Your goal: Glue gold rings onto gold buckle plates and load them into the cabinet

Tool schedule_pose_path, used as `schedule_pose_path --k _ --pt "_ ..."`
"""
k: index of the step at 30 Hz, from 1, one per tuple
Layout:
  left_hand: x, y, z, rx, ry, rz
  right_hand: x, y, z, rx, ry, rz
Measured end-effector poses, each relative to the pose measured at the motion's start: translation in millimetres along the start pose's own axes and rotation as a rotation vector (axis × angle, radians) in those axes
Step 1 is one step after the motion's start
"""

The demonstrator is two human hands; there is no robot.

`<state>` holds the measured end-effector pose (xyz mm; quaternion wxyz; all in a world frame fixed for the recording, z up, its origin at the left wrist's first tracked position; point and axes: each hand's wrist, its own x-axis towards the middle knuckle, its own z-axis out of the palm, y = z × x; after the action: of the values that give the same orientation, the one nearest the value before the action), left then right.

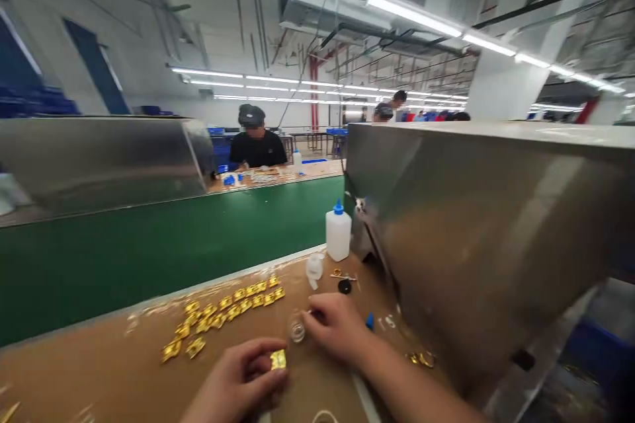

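Observation:
My left hand (253,373) pinches a small shiny gold-coloured piece (278,359) between thumb and fingers, low over the brown work surface. Just beyond it, my right hand (337,325) has its thumb and forefinger pressed together beside a small clear round dish (297,332). Whatever those fingertips hold is too small to make out. Similar gold pieces (226,304) lie in two rough rows to the left of the hands. A white tape-like roll (314,268) sits beyond my right hand, near a black round disc (344,286).
A white bottle with a blue cap (338,234) stands at the table's back edge. Metal housing (471,225) rises close on the right. Past the table runs a green belt (198,231), with a seated person (258,142) across it. Gold rings (421,359) lie by my right forearm.

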<state>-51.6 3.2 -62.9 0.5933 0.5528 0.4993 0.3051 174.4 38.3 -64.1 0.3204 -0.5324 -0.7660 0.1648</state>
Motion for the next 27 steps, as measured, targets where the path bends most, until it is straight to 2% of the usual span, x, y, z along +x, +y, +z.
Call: schedule_pose_path --k 6,12,20,27 --pt "6 0 10.2 0.046 -0.007 -0.036 1 3 -6 0.069 -0.039 -0.028" --pt "4 1 14.5 0.054 0.027 -0.038 1 5 -2 0.092 -0.044 -0.029" --pt "16 -9 13.8 0.084 0.050 0.001 1 8 -4 0.230 0.022 0.010" --pt "5 4 16.6 0.092 0.025 -0.025 0 9 -4 0.363 0.061 0.036"
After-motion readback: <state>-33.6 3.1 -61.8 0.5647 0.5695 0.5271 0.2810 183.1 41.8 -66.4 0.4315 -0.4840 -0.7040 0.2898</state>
